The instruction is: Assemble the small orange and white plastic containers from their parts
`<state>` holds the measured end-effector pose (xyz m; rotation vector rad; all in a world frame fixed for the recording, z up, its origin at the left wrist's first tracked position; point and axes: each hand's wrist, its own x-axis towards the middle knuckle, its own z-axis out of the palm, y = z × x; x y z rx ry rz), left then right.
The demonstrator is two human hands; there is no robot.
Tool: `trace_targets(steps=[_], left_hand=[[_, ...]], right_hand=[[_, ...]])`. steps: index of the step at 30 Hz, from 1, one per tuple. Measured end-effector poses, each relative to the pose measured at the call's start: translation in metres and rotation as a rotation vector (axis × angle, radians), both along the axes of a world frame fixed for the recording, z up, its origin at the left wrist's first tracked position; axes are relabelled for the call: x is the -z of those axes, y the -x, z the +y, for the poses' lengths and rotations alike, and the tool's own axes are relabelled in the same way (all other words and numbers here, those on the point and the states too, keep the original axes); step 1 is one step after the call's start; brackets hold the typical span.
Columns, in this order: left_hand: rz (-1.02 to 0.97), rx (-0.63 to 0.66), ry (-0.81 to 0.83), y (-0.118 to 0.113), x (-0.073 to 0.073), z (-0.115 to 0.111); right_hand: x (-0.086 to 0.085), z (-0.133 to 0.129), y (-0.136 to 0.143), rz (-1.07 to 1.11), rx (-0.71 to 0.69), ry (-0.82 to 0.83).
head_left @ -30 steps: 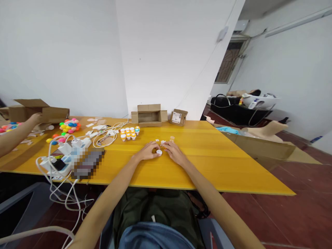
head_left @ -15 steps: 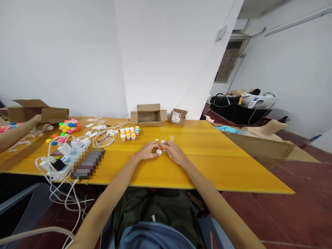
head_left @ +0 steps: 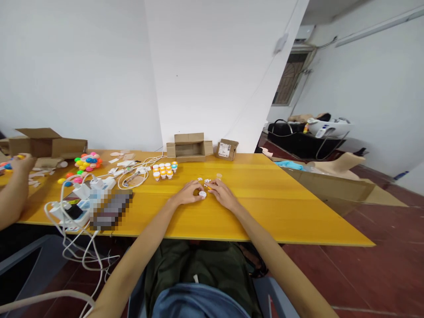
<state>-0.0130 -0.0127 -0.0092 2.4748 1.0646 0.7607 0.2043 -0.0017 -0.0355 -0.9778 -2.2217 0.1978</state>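
- Here's the left hand [head_left: 188, 193], low over the desk [head_left: 258, 212], thumb and fingers curled round a white disc [head_left: 202, 194] and gripping it
- The disc sits right at the left hand's fingertips, pale face up, in the space between the two hands
- And the right hand [head_left: 222, 194], fingers bent and bunched, a small orange piece [head_left: 209, 188] at the tips; too tiny to tell whether it's pinched or only touched
- Just beyond the right hand's fingertips, a little clump of spotted white bits [head_left: 207, 180], and one more spotted bit [head_left: 199, 179] ahead of the left hand's fingers
- A clear round piece [head_left: 219, 176] just past the right hand's knuckles
- Out beyond the left hand and off to its left, a tight cluster of orange-and-white bottles [head_left: 163, 172], with a blue one at the side
- Farther ahead of the left hand, an open cardboard box [head_left: 189, 149]; farther ahead of the right, a smaller box [head_left: 224, 150] with a white label
- Well to the left hand's left, a power strip [head_left: 108, 182] and bright balls [head_left: 91, 161]
- And far out on that side, another person's hand [head_left: 24, 164], something small and yellow at its fingers
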Motion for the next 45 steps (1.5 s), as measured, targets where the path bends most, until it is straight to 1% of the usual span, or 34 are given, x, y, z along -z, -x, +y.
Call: trace_targets(steps=[3,8,12,16,20,24,29,31,33,36,41,45], left_hand=[[0.005,0.0,0.002,0.0,-0.001,-0.001],[0.019,-0.007,0.009,0.0,-0.004,-0.003],[0.026,-0.012,0.002,0.0,-0.003,-0.002],[0.025,-0.011,-0.009,0.001,-0.001,0.0],[0.023,-0.004,-0.015,0.001,0.0,0.001],[0.01,-0.001,-0.011,0.001,0.0,0.0],[-0.002,-0.008,-0.001,0.0,-0.001,-0.001],[0.002,-0.012,0.005,0.0,-0.001,-0.002],[0.003,-0.013,0.005,0.0,-0.002,-0.002],[0.005,-0.008,0.0,0.0,-0.001,-0.001],[0.02,-0.013,0.002,0.0,-0.001,0.0],[0.023,-0.017,0.006,-0.001,-0.001,0.0]], right_hand=[[0.002,0.005,-0.003,0.113,-0.008,0.045],[0.005,0.015,-0.008,0.297,-0.008,0.173],[0.006,0.017,-0.01,0.427,0.0,0.229],[0.007,0.017,-0.008,0.504,0.035,0.267],[0.007,0.015,-0.005,0.526,0.069,0.276],[0.006,0.014,-0.005,0.491,0.193,0.255],[0.011,0.015,-0.007,0.323,0.386,0.173],[0.012,0.014,-0.008,0.265,0.439,0.125],[0.01,0.012,-0.007,0.23,0.463,0.076],[0.005,0.006,-0.004,0.175,0.433,-0.024],[0.0,-0.005,0.001,0.017,0.262,-0.227],[0.001,-0.009,0.001,-0.071,0.174,-0.297]])
